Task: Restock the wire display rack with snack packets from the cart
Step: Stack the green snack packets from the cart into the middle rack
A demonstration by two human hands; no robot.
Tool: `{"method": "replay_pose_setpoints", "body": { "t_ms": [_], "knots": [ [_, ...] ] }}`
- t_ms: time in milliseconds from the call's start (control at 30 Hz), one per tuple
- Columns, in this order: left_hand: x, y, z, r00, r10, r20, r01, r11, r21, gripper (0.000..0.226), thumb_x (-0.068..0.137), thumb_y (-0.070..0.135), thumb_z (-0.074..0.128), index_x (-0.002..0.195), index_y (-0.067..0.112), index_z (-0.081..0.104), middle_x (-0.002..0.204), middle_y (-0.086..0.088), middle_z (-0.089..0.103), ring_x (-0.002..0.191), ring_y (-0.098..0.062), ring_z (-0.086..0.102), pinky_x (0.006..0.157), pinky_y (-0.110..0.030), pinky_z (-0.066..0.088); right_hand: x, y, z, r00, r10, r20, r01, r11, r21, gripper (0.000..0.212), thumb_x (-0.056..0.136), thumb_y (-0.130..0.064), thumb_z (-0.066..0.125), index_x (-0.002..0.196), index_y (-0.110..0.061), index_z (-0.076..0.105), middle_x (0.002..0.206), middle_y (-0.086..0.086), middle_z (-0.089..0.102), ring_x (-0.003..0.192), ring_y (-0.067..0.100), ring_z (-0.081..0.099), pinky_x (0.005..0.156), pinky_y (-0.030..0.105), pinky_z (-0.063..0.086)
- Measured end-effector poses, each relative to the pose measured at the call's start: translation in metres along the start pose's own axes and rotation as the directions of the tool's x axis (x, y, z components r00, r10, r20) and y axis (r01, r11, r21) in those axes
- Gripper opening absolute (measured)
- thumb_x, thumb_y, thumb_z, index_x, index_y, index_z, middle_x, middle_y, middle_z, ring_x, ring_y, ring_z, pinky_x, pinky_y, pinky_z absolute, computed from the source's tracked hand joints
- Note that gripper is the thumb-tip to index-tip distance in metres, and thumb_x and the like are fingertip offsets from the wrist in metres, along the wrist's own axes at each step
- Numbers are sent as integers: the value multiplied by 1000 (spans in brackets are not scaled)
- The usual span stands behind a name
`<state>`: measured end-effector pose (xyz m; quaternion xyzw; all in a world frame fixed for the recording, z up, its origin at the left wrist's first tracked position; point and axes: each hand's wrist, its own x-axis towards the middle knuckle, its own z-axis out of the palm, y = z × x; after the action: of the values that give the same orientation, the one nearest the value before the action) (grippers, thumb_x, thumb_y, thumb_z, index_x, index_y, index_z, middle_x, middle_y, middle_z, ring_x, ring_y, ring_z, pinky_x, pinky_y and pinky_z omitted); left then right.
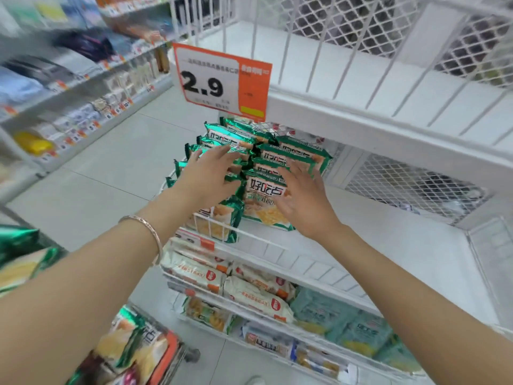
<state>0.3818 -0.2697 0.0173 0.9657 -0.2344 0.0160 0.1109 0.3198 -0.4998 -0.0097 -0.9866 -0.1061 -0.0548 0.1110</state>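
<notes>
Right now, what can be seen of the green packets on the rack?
The green packets are glossy bags with crimped green edges, white panels with dark characters and yellow snack pictures. They lie overlapped in two rows on a white wire rack shelf, below a price sign. The left hand and right hand rest open on them.

Bright, even white light fills the scene, leaving only faint, soft shadows under the tiers of the rack (361,126). Heavy motion blur smears the side shelves (69,79) at left and the cart packets (133,340) below. On the price sign (222,81) the big digits stay readable but the small print is mushy. Wide-angle distortion bows straight lines near the edges.
</notes>
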Motion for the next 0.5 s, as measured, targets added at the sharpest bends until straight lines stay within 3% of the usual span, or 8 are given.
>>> {"method": "replay_pose_setpoints", "body": {
  "t_ms": [100, 233, 300, 400, 500],
  "knots": [
    [-67, -29, -10, 988, -107, -115, 107, 994, -1, 59, 97, 39, 53, 150, 20, 37, 159, -6, 31, 145, -25, 29, 118, -45, 20, -14, -46, 1, 997, -57, -55, 59, 997, 43, 58, 104, -42, 41, 155, -17, 30, 166, 8, 16, 154, 22, 9, 122, 45, -5],
    [-180, -68, -10, 956, -269, -117, 276, 960, 48, 58, 97, 31, 55, 149, 16, 37, 159, -10, 30, 144, -29, 30, 115, -45, 22, -35, -121, 10, 983, -160, -94, 170, 980, 104, 47, 106, -31, 43, 148, -11, 42, 156, 13, 38, 146, 28, 30, 123, 48, 14],
    [-238, -82, -3, 933, -355, -67, 359, 932, 55, 57, 95, 31, 57, 147, 14, 40, 157, -12, 32, 142, -32, 32, 114, -48, 26, -45, -158, 24, 973, -222, -58, 228, 967, 114, 45, 103, -27, 46, 144, -8, 46, 149, 15, 45, 141, 30, 37, 119, 47, 19],
    [-316, -99, 9, 854, -521, 12, 519, 852, 60, 57, 94, 34, 59, 145, 14, 43, 154, -13, 37, 139, -34, 36, 110, -51, 32, -57, -206, 55, 942, -335, 8, 328, 928, 174, 37, 99, -24, 50, 132, -7, 57, 130, 14, 58, 124, 34, 52, 105, 46, 36],
    [-377, -105, 23, 759, -644, 96, 641, 765, 56, 56, 97, 37, 54, 148, 17, 40, 158, -10, 33, 142, -31, 34, 113, -49, 33, -66, -251, 91, 902, -392, 181, 359, 914, 189, 39, 98, -32, 45, 122, -8, 64, 122, 13, 63, 114, 34, 58, 101, 45, 42]
  ]
}}
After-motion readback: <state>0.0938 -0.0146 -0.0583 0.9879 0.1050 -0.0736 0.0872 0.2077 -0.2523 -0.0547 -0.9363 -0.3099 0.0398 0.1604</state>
